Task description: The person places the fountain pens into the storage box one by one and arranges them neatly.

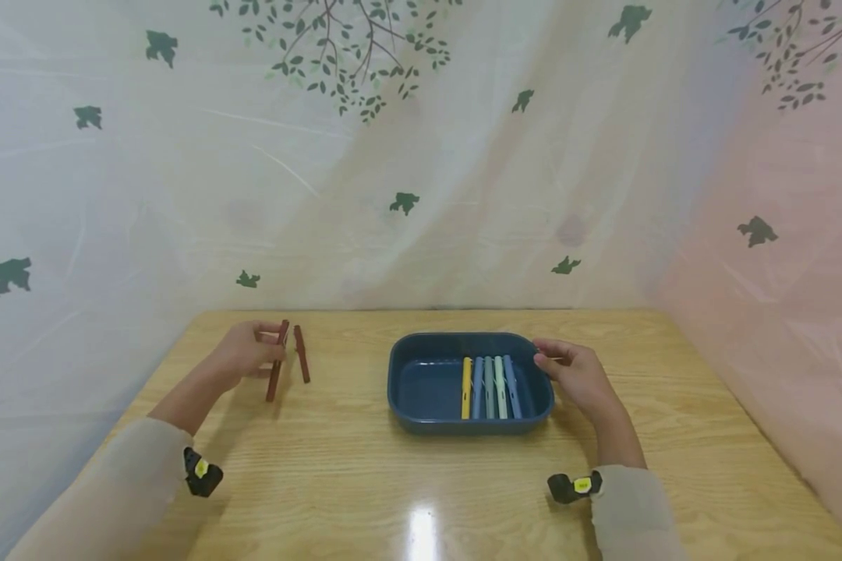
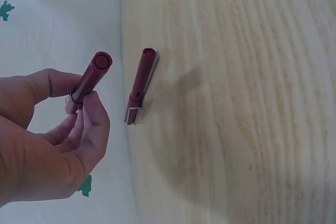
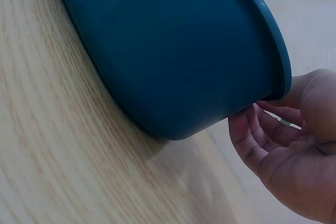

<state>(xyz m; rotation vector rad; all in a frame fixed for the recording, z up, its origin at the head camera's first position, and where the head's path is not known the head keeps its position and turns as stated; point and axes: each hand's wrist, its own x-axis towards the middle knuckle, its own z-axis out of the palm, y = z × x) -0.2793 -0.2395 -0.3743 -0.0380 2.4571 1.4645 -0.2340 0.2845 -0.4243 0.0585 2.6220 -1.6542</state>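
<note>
My left hand [image 1: 242, 354] pinches a dark red pen [image 1: 276, 378] between thumb and fingers, raised above the table's left side. In the left wrist view this pen [image 2: 95, 73] points its end at the camera. Just right of it, a second dark red pen [image 1: 302, 357] with a metal clip lies on the table. A dark blue tray [image 1: 463, 427] sits right of centre. Inside its right half several pens lie side by side: a yellow pen [image 1: 466, 388] at the left, then blue and greenish ones. My right hand [image 1: 581, 380] grips the tray's right rim, fingers outside.
The wooden table [image 1: 337, 483] ends at the back against a hanging curtain [image 1: 302, 226] printed with leaves and birds. More curtain hangs along both sides. Black wrist cameras [image 1: 202, 473] sit on the sleeves.
</note>
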